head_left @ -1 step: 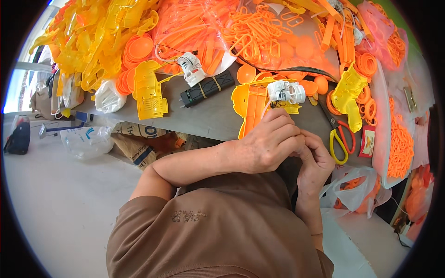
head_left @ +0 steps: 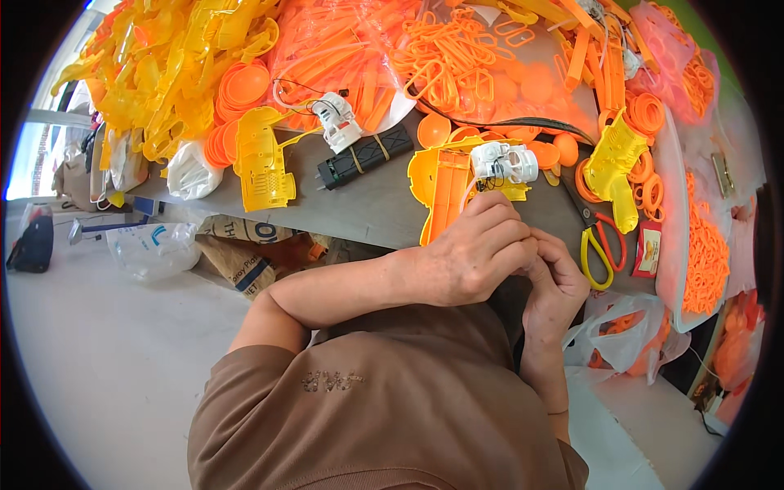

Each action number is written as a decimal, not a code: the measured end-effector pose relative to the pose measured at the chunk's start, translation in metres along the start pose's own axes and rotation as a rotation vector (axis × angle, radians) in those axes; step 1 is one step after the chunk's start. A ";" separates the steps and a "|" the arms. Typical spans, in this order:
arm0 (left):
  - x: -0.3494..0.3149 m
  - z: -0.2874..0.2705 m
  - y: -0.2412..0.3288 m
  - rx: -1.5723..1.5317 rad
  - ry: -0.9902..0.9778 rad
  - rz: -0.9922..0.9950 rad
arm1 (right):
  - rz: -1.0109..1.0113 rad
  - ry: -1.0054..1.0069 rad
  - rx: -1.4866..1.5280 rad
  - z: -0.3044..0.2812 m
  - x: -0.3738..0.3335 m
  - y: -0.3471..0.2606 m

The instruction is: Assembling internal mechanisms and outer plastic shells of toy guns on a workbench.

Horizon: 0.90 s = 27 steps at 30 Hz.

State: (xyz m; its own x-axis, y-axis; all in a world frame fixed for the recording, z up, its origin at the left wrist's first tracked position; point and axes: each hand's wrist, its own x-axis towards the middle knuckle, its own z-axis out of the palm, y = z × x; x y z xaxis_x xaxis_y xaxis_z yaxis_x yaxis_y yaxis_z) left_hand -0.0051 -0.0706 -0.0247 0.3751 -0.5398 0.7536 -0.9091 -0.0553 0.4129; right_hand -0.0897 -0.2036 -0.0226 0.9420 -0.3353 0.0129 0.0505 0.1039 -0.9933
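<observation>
My left hand (head_left: 480, 255) is closed, its fingers curled and pinched together. My right hand (head_left: 557, 282) meets it fingertip to fingertip, also closed in a pinch. Whatever lies between the fingers is hidden or too small to make out. Just beyond the left knuckles sits a white plastic motor unit (head_left: 505, 163) with dark thin wires. A pale thin tube (head_left: 468, 194) runs from it down to the left hand. The unit rests on a yellow toy shell half (head_left: 426, 175) with an orange ribbed part (head_left: 448, 181) in it.
Scissors (head_left: 603, 237) with red and yellow handles lie right of my hands, beside a small red packet (head_left: 648, 249). Left are a black bar (head_left: 365, 158), a second white motor unit (head_left: 337, 122) and a yellow shell half (head_left: 264, 163). Heaped orange and yellow parts (head_left: 175, 73) fill the back.
</observation>
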 end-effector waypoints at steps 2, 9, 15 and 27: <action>0.002 0.002 -0.001 0.004 -0.010 0.001 | -0.046 0.009 0.005 0.002 0.004 -0.001; 0.011 -0.006 -0.018 -0.078 -0.064 -0.039 | -0.187 0.010 -0.141 -0.017 0.011 0.007; 0.016 -0.010 -0.038 -0.057 -0.082 -0.144 | -0.098 0.032 -0.043 -0.043 0.011 0.004; 0.014 -0.018 -0.039 -0.327 -0.112 -0.446 | 0.358 -0.203 0.136 -0.012 0.055 -0.001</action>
State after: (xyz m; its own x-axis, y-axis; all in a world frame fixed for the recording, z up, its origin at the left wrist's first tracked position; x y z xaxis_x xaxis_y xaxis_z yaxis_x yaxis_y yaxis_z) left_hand 0.0393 -0.0610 -0.0209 0.6722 -0.6110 0.4181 -0.5567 -0.0448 0.8295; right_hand -0.0422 -0.2337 -0.0226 0.9534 -0.0664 -0.2942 -0.2609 0.3077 -0.9150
